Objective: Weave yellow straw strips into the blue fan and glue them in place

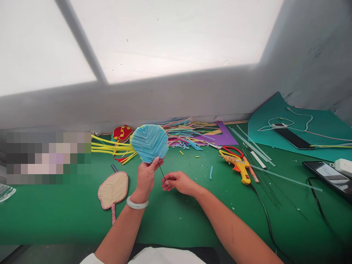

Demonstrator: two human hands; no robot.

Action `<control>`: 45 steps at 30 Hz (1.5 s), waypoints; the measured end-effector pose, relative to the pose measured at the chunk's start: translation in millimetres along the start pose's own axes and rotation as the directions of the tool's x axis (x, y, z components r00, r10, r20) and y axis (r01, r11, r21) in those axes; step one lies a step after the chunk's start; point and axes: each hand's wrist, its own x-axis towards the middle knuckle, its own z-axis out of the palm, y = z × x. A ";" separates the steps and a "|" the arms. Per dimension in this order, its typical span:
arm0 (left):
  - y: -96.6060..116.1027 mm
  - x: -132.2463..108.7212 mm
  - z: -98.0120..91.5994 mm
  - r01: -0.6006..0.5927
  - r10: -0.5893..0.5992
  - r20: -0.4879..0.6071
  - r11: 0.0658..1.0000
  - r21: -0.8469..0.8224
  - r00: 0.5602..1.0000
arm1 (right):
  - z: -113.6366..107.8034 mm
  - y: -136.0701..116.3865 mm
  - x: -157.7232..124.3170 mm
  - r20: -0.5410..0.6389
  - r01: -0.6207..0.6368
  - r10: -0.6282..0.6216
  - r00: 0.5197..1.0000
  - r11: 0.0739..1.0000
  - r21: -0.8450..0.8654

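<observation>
A blue fan (150, 143), its face covered in strips set in a V pattern, is held upright above the table. My left hand (147, 176) grips its lower edge between thumb and fingers. A thin dark wire stem (161, 171) runs down from the fan, and my right hand (176, 182) pinches its lower end. Left of my left forearm lies a cream fan (114, 189) with a pink rim and pink handle. Behind the blue fan, a red and yellow fan (122, 133) lies beside long yellow strips (110, 148).
Many coloured strips (184, 134) pile up at the back by a purple sheet (224, 135). To the right lie red-handled scissors (232, 151), a yellow glue gun (242, 170) with a cord, clear glue sticks (255, 146), thin wires (265, 187) and phones (294, 137).
</observation>
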 end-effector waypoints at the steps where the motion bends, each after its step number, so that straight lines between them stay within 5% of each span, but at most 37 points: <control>1: 1.1 -2.8 0.9 0.000 0.000 0.016 1.000 0.011 1.000 | -0.1 0.1 0.5 -0.005 0.013 -0.013 1.000 1.000 -0.002; 12: -0.7 -24.7 -6.5 0.146 -0.178 0.146 0.968 0.206 0.973 | -3.2 -5.6 1.9 -0.038 0.148 -0.148 0.988 0.989 -0.005; 36: -7.4 -22.1 -9.7 0.027 -0.075 0.155 0.956 0.291 0.985 | 1.0 -8.7 0.3 -0.079 0.192 -0.197 0.977 0.979 -0.063; 45: 29.8 -27.4 -37.9 0.029 -0.067 0.074 0.903 0.429 0.995 | -17.6 -12.2 2.6 -0.341 0.136 -0.176 0.924 0.981 -0.140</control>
